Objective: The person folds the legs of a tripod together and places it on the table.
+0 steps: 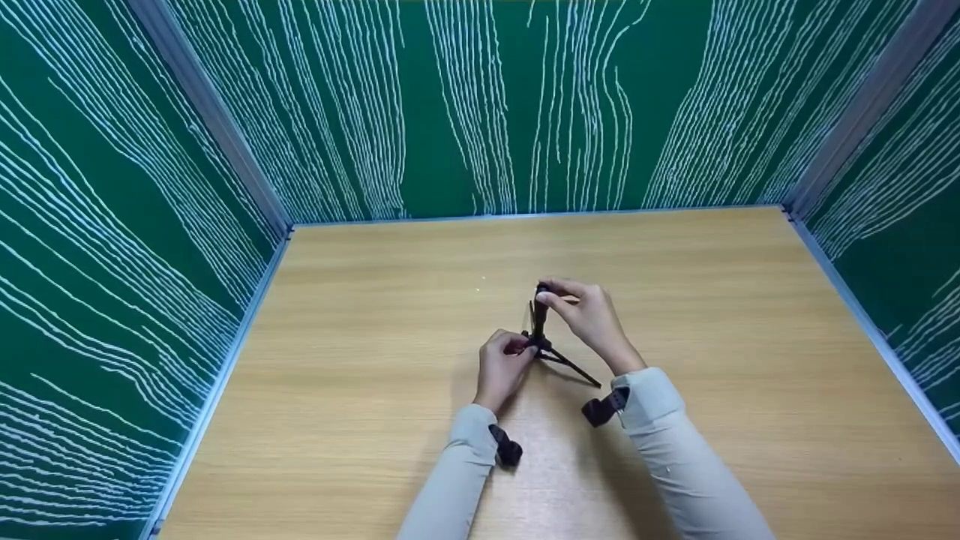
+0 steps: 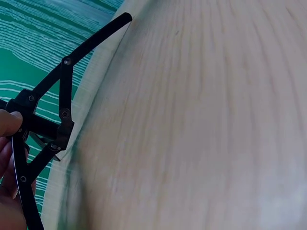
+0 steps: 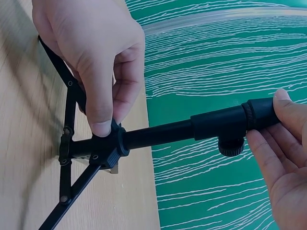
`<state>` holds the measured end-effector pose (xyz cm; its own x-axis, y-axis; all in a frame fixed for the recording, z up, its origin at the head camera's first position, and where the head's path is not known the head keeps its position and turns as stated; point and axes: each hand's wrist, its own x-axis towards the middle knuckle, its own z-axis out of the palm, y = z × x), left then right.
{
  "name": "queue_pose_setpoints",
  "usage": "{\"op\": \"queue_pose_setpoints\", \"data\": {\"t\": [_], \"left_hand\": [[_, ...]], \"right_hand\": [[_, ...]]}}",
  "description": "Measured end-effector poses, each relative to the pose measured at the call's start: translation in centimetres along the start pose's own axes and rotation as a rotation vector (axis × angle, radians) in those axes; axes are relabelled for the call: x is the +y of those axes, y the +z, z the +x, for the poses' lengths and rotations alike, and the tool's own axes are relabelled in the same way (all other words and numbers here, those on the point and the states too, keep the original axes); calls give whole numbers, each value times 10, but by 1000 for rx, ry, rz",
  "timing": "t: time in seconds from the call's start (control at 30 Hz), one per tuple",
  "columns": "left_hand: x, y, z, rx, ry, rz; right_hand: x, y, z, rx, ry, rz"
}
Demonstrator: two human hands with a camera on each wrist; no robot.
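Note:
A small black tripod [image 1: 539,324] stands upright with its legs spread, near the middle of the wooden table. My left hand [image 1: 504,371] grips its hub low down, where the legs join; in the right wrist view that thumb presses on the hub [image 3: 106,143]. Higher up, my right hand [image 1: 592,315] pinches the top end of the centre column [image 3: 160,134] between thumb and fingers. Just below those fingers a ridged knob [image 3: 231,146] sticks out from the column. Hinged braces link the legs [image 2: 96,40] to the lower tube. Whether every foot touches the table cannot be made out.
The wooden table [image 1: 337,360] extends around both hands. Green panels with white wavy lines [image 1: 465,112] enclose its back and sides, joined by grey corner posts [image 1: 214,112]. A black wrist camera sits on each cuff, close above the table.

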<state>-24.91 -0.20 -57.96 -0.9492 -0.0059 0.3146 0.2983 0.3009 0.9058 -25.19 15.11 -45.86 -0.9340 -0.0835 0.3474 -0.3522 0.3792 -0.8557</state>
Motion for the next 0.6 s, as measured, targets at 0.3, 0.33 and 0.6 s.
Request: {"op": "queue_pose_setpoints", "data": {"t": [0.3, 0.33, 0.6], "left_hand": [[4, -1, 3, 2, 35, -16], [5, -1, 3, 0, 35, -18], [9, -2, 4, -8, 13, -44]], "right_hand": [[-1, -1, 1, -1, -9, -3], [-1, -1, 0, 0, -9, -5], [-1, -1, 1, 1, -10, 5]]}}
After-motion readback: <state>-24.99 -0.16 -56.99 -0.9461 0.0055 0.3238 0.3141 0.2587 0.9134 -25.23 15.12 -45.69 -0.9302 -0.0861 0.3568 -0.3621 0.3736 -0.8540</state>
